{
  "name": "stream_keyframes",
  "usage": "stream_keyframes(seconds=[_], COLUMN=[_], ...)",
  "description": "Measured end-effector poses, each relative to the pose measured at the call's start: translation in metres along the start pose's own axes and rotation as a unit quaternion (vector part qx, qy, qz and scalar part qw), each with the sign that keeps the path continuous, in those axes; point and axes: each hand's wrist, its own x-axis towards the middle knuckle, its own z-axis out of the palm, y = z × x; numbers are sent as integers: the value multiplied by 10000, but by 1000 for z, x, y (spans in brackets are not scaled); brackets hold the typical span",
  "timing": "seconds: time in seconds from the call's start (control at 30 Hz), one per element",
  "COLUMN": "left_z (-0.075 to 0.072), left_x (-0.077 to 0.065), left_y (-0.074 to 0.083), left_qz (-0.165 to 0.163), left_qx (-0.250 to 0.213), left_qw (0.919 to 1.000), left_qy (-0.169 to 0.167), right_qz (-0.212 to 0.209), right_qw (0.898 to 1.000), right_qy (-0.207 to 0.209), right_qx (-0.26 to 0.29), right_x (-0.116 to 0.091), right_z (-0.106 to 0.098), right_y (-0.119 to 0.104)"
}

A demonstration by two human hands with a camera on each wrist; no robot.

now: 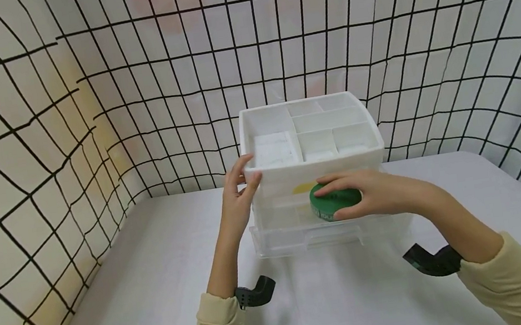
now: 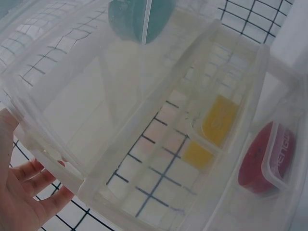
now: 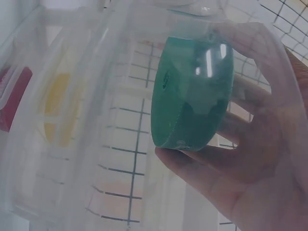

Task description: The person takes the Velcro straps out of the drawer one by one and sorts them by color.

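Observation:
A white and clear plastic drawer box (image 1: 313, 162) stands before me, with a divided tray on top. My left hand (image 1: 237, 197) holds its upper left front corner, the thumb at the front and a finger at the rim. In the left wrist view, its fingers (image 2: 54, 202) reach the box's edge. My right hand (image 1: 368, 191) grips a flat, round green case (image 1: 334, 203) in front of the box, thumb on the near side, fingers over the far side. Through clear plastic, the right wrist view shows the green case (image 3: 190, 94) against the fingers.
A yellow item (image 2: 219, 122) and a red round case (image 2: 260, 161) with white lettering show through the clear drawers. A clear lower drawer (image 1: 282, 242) juts forward at the box's base. White table cloth (image 1: 161, 312) lies underneath; a black wire grid (image 1: 166, 75) surrounds it.

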Motion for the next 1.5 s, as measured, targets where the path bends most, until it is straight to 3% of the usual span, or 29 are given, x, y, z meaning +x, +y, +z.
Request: stream_keyframes(seconds=[0.6,0.83,1.03,1.5], left_z=[0,-1,-1,0], left_x=[-1,0,0,0], left_y=[1,0,0,1], left_qz=[50,104,108,160], left_qx=[-110,-158,-169,-95], left_qw=[9999,9998,9998,9998], left_qy=[-98,-87,-81,-56], right_qz=[-391,-601,-462,-425], right_qw=[9926,9808,9684,9518], right_qy=[1154,1830,2399,3012], right_qx=[-1,-320,-494,-388], right_x=[-30,-43,-54,-73], right_z=[0,6,8,13], right_y=[3,7,10,16])
